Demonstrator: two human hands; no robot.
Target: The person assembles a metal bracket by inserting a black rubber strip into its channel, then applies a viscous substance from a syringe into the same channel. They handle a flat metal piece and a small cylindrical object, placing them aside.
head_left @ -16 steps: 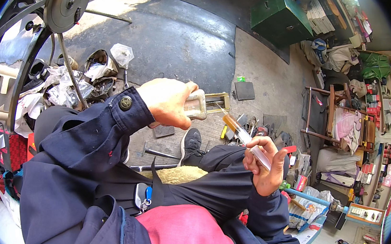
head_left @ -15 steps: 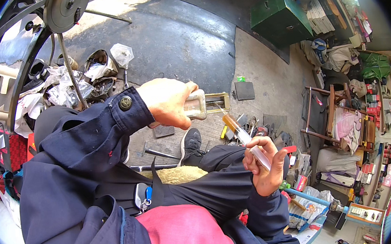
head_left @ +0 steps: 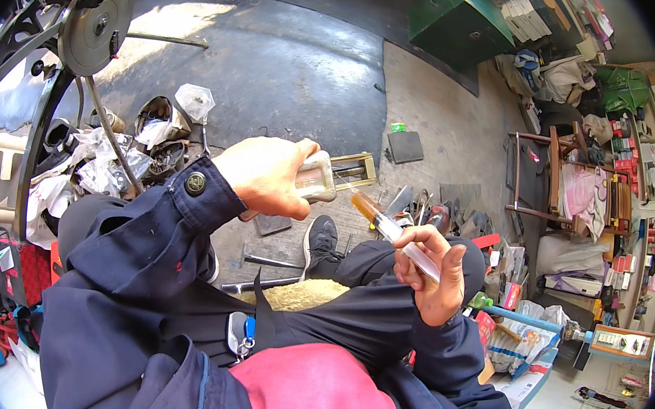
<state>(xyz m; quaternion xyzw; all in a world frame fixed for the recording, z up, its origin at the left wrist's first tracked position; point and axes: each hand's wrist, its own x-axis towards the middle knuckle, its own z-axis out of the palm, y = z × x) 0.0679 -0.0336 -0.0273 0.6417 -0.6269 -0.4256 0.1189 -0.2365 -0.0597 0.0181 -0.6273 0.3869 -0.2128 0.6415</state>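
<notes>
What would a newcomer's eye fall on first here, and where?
Probably the syringe with amber at its front end, near the centre in the right hand, pointing toward the clear block-shaped container gripped by the left hand. The bright pink top at the bottom centre and the green box at the upper right would likely catch the eye next.

Compared with 0.5 s ago, the right hand (head_left: 436, 283) has shifted leftward, bringing the syringe (head_left: 386, 227) nearer the clear bottle (head_left: 316, 178); the syringe's amber front end, which sat below the right end of the brass-coloured frame (head_left: 370, 169), now sits below its middle. The view has tilted slightly, so the green box (head_left: 458, 20) and grey wheel (head_left: 85, 42) appear farther left
</notes>
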